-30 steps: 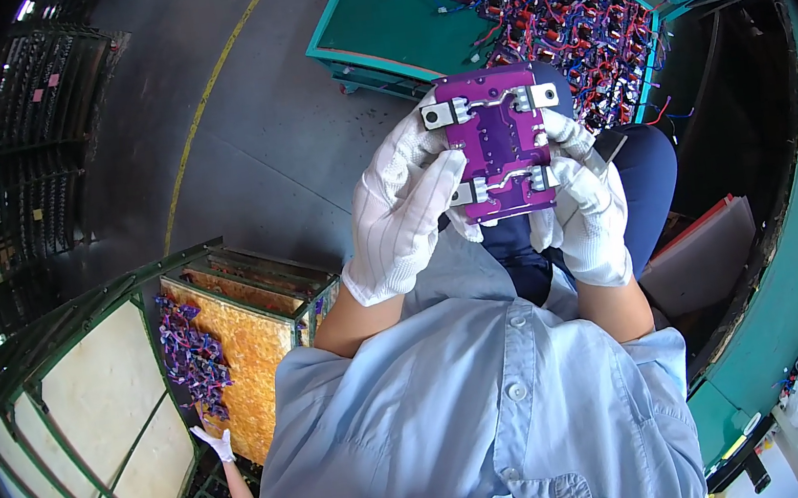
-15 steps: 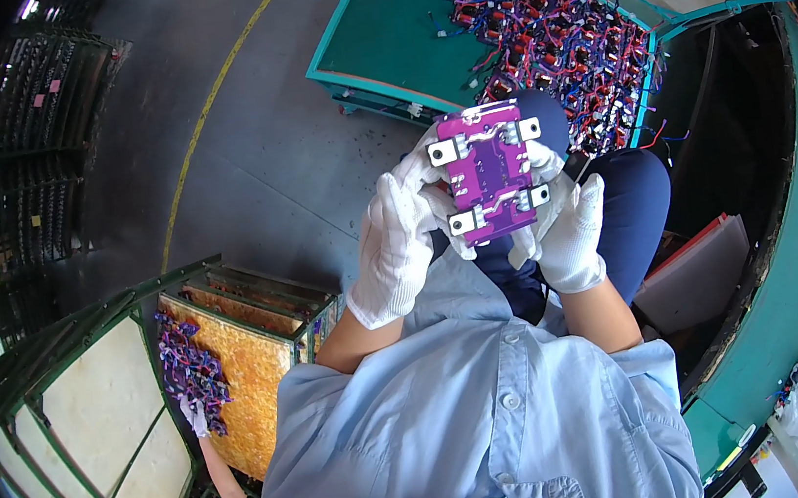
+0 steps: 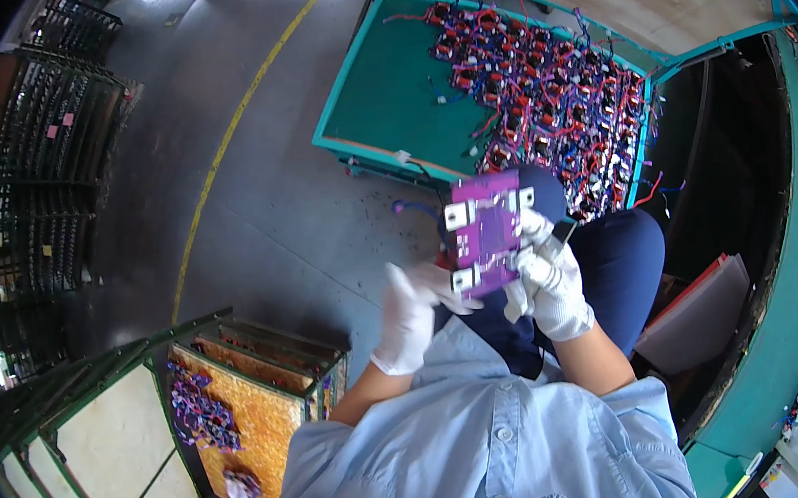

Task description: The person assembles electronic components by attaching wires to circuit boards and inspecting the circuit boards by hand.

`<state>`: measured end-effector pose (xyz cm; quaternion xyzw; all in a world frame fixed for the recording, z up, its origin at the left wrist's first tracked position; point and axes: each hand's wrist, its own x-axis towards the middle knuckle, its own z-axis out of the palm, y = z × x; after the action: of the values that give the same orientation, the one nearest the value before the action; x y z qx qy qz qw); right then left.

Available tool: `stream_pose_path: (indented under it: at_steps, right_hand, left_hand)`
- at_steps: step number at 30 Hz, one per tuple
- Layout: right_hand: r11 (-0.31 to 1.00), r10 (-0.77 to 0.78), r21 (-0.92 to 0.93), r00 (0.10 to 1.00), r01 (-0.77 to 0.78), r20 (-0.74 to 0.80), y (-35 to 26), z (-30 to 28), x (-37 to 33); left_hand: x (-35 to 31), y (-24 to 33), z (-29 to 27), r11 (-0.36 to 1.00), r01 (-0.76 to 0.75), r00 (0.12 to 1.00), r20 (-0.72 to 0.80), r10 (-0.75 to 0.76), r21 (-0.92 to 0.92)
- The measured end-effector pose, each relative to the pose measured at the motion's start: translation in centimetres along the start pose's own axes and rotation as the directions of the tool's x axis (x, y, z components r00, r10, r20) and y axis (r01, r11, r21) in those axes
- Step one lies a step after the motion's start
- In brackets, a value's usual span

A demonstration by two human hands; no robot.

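Observation:
A purple circuit board [image 3: 488,231] with white metal tabs along its sides is held up over my lap. My right hand [image 3: 559,295], in a white knitted glove, grips the board at its lower right edge. A small dark piece [image 3: 565,229] sticks out by those fingers; its kind is unclear. My left hand [image 3: 405,317], also gloved, is at the board's lower left with thumb and fingers apart; some fingertips pass behind or beside the edge. A purple-blue wire [image 3: 417,206] curves out left of the board, and its far end is hidden.
Ahead stands a green-framed table [image 3: 382,103] with many wired assemblies [image 3: 538,86] on its right part. At lower left, another person's gloved hand [image 3: 240,488] is by a pile of purple parts [image 3: 203,409] on an orange-brown board [image 3: 265,412]. Racks [image 3: 38,192] line the far left.
The circuit board has come lower and nearer to me. My left hand has loosened from its edge and spread. A wire now shows beside the board. The other person's hand has shifted.

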<state>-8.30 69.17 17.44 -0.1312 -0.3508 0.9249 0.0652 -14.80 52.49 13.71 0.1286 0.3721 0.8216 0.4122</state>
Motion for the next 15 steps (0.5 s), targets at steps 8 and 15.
stream_pose_path:
  at_steps: [8, 15]
  right_hand:
    - [0.917, 0.098, -0.391, 0.995, -0.079, 0.029, 0.9, -0.6, 4.0]
    - [0.471, -0.258, -0.882, 0.951, -0.03, -0.17, 1.1, -5.2, 8.8]
  left_hand:
    - [7.0, 1.4, 1.5, 0.922, -0.089, 0.995, -0.074, 0.065, -0.376]
    - [14.5, 0.9, -1.9, 0.891, 0.06, 0.934, -0.289, -0.209, -0.45]
